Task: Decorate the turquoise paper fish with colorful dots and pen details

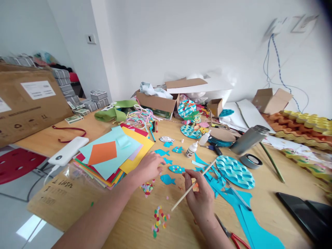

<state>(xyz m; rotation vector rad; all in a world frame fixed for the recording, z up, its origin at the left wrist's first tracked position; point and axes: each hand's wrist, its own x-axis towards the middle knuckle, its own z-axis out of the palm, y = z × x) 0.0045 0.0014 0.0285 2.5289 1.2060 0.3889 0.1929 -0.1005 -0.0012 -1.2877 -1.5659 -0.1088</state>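
My left hand [150, 167] is closed, its fingertips drawn together at the left end of a small blue paper fish [168, 161]. In my right hand [199, 193] a thin wooden stick [180, 201] is pinched, slanting down to the left. A blue paper fish with colored dots [176, 169] lies just left of its fingertips. Around my hands lie a plain blue fish [167, 179], another blue fish [162, 152] and a dotted one [177, 149]. Loose colored paper dots [160, 218] are scattered in front, with a second pile [147, 188] near my left wrist.
A white glue bottle [191, 150] stands behind the fish. Blue paper scraps [233, 200], a wavy blue disc [235, 172], red-handled scissors [234, 238] and a metal flask [249, 139] are on the right. Stacked colored paper [103, 155] and a power bank [68, 150] lie left.
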